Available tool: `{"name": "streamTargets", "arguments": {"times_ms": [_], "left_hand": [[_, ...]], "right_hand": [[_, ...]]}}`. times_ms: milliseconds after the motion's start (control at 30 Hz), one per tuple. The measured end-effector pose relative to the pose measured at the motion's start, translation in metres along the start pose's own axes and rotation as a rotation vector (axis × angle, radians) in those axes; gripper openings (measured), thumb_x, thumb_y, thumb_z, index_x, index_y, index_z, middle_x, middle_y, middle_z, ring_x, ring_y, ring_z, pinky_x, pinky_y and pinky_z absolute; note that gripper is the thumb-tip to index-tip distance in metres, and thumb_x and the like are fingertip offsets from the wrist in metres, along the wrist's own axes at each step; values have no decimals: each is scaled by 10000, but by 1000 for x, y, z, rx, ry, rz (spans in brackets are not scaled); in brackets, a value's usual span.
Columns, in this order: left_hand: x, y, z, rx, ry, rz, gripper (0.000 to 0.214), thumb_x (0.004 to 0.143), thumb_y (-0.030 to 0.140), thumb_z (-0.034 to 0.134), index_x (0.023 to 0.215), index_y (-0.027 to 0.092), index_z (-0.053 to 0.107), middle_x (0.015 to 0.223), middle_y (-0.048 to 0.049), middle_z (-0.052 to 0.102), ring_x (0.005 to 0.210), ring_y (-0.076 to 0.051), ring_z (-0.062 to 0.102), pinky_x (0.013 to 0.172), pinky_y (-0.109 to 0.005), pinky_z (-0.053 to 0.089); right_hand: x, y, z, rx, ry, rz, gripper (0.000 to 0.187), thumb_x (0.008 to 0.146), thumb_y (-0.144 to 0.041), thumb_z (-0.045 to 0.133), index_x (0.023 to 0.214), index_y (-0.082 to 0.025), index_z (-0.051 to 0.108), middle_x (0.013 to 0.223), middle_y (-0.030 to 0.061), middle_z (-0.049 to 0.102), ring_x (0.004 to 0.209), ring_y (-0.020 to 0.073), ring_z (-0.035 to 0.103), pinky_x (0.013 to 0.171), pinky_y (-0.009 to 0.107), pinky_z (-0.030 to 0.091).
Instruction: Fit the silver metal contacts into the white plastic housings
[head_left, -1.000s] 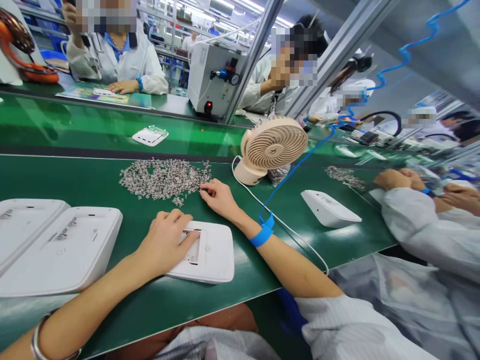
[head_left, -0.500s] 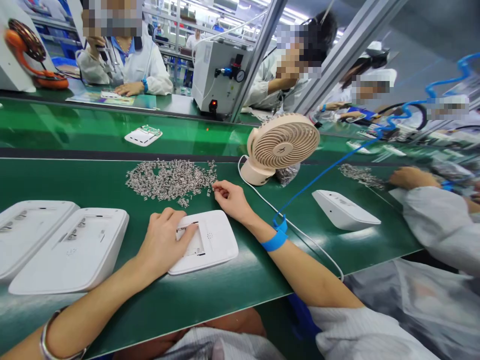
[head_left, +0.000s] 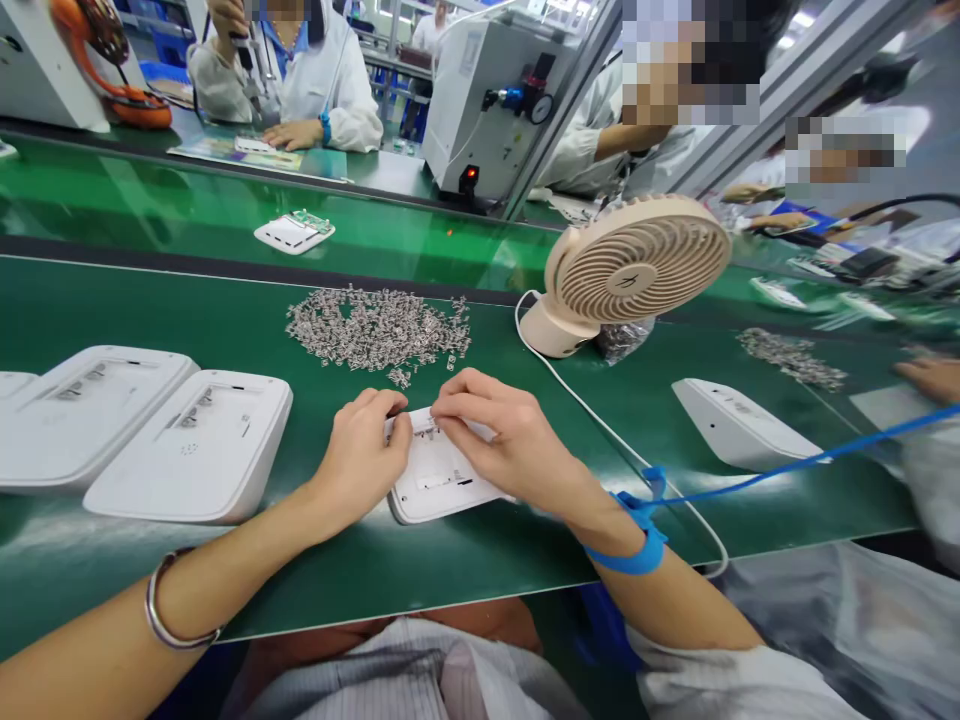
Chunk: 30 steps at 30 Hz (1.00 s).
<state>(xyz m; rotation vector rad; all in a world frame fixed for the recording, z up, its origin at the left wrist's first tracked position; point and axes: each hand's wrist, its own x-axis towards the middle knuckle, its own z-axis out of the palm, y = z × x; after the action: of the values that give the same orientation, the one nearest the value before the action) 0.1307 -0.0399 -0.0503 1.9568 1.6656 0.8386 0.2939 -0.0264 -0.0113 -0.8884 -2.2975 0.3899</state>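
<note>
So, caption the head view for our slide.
Left hand and right hand at a white plastic housing, near piled metal clips.

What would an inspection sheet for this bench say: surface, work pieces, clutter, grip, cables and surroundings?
Surface: green bench top, glossy.
Work pieces: white housing between the hands, recess facing up; pile of small metal parts beyond; more white housings at left.
Clutter: beige fan, clear bag behind its base.
Grip: left hand at the housing's left edge, right hand over it; anything pinched is too small to tell.
Cables: white cord across the bench; blue cord at the right wristband.
Surroundings: co-worker in white coat opposite; grey machine, red light lit.
</note>
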Motion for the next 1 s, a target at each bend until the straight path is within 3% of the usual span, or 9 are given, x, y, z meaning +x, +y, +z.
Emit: {"name": "streamTargets", "arguments": {"times_ms": [100, 200, 333, 433, 500, 567, 633, 767, 1000], "left_hand": [[-2, 4, -2, 116, -59, 58, 264, 785, 315, 524, 988, 163, 600, 900, -45, 657, 799, -213, 588, 750, -372, 465], [-12, 10, -2, 256, -103, 112, 334, 779, 358, 532, 1033, 144, 569, 680, -18, 623, 647, -210, 568, 619, -349, 444], [-29, 13, 1, 360, 153, 569, 208, 852, 276, 431, 911, 158, 592, 565, -5, 580, 517, -164, 484, 535, -308, 360], [-26, 8, -2, 482, 193, 801, 266, 838, 137, 433, 1036, 218, 592, 873, -41, 687, 698, -175, 554, 619, -314, 361], [-19, 3, -4, 598, 132, 807, 409, 797, 109, 487, 1161, 286, 545, 1241, -31, 580, 1030, -263, 525, 785, -375, 362], [-14, 0, -5, 682, 100, 823, 444, 772, 129, 533, 1185, 292, 540, 1406, 3, 421, 1237, -362, 354, 919, -465, 294], [-15, 2, -4, 716, 130, 875, 343, 791, 168, 536, 1121, 243, 587, 1384, -11, 448, 1260, -376, 325, 966, -496, 257], [-33, 14, 1, 750, 199, 958, 218, 850, 220, 491, 1009, 161, 627, 1092, -75, 634, 1084, -252, 518, 954, -410, 327], [-51, 19, 13, 859, 248, 810, 268, 834, 266, 520, 1012, 95, 627, 983, -89, 653, 914, -225, 591, 890, -364, 403]], "right_hand": [[-1, 4, -3, -8, 54, 38, 166, 832, -103, 472, 787, -193, 604, 768, 32, 589, 719, 136, 556, 640, 281, 458], [-1, 10, -9, 30, 176, 90, 159, 822, -106, 487, 769, -206, 599, 751, 9, 587, 698, 128, 558, 626, 274, 455], [-1, 15, -16, 46, 320, 154, 118, 802, -122, 530, 749, -206, 594, 697, -12, 564, 638, 115, 526, 606, 269, 447], [-3, 18, -21, 35, 354, 179, 111, 789, -120, 548, 731, -205, 590, 683, -15, 557, 631, 112, 518, 605, 267, 442], [-4, 20, -24, 30, 346, 192, 111, 788, -124, 550, 724, -205, 591, 674, -14, 552, 622, 112, 508, 592, 265, 434], [-6, 21, -26, 27, 336, 207, 111, 788, -125, 550, 724, -204, 595, 671, -13, 550, 615, 111, 499, 586, 264, 429], [-7, 22, -27, 35, 324, 217, 110, 786, -121, 549, 729, -201, 599, 677, -11, 559, 619, 111, 503, 587, 261, 430], [-10, 20, -23, 86, 207, 243, 111, 786, -114, 540, 731, -194, 594, 688, -2, 584, 643, 121, 542, 579, 253, 440], [-17, 21, -1, 46, 30, 166, 117, 794, -118, 534, 718, -180, 597, 949, 71, 604, 849, 159, 602, 715, 293, 484]]}}
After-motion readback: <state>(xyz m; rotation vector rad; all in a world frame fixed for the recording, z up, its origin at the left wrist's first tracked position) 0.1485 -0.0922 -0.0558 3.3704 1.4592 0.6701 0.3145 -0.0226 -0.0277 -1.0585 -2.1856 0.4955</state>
